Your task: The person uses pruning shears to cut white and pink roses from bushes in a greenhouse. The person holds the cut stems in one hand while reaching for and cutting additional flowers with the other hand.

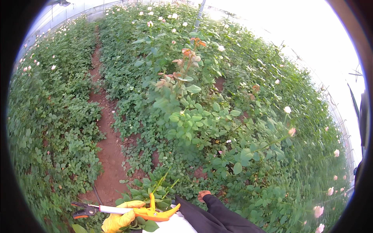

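Observation:
My left hand (119, 220), in a yellow glove, is closed around a long-handled pruner (116, 209). Its dark cutting head (87, 210) points left, and its orange handles (157, 214) spread apart to the right. Leafy rose stems (160, 186) with bare green ends lie against the glove and under the pruner; whether the hand also grips them is hard to see. My right hand (204, 195), bare below a black sleeve (224, 215), reaches low into the rose foliage (215, 177). Its fingers are small and partly hidden, so any hold there cannot be made out.
Rose bushes (55, 122) with pale pink and white blooms stand on both sides of a reddish dirt path (109, 151). A tall stem with reddish leaves (182, 67) rises ahead. One budded stem (272, 142) leans rightward. A metal post (200, 14) stands behind.

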{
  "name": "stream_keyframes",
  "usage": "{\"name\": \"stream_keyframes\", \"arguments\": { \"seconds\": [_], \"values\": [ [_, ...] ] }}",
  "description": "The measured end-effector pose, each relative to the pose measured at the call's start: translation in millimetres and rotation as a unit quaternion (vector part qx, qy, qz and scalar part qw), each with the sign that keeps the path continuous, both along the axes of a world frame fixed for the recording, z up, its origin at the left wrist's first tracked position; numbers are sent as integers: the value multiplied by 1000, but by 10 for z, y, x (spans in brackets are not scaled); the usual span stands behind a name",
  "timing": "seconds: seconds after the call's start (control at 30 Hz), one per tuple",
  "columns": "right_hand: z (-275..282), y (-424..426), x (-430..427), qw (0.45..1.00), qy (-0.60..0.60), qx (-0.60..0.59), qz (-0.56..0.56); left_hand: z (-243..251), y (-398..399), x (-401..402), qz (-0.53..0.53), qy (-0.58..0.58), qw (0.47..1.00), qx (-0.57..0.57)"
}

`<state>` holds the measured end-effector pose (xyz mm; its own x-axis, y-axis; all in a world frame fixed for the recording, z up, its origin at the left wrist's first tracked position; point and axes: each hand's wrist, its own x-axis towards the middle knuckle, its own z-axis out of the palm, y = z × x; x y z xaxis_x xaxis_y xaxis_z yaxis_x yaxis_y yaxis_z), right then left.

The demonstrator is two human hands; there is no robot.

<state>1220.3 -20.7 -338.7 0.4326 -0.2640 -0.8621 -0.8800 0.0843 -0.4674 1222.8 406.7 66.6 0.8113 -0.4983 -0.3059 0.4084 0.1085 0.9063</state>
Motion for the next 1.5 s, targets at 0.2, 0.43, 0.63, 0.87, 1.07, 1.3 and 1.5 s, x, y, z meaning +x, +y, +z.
{"name": "stream_keyframes", "arguments": {
  "seconds": [0.2,0.43,0.63,0.87,1.07,1.3,1.5],
  "values": [
    [-98,129,387,998,11,18,63,76,-161,-209,90,12,993,76],
    [-129,434,638,981,10,-14,191,51,-98,-386,149,35,987,46],
    [-257,679,784,977,-53,-2,207,-71,201,-327,153,31,987,32],
    [611,1337,1934,858,-381,-202,277,-142,683,-89,146,10,988,39],
    [2599,1828,3116,663,-704,-250,40,-186,1103,68,119,31,991,46],
    [3461,1476,4069,668,-635,-356,-154,-374,1473,21,147,6,989,-20],
    [3635,1339,4306,737,-401,-543,-33,-421,1682,-47,180,7,983,-33]
  ]
}}
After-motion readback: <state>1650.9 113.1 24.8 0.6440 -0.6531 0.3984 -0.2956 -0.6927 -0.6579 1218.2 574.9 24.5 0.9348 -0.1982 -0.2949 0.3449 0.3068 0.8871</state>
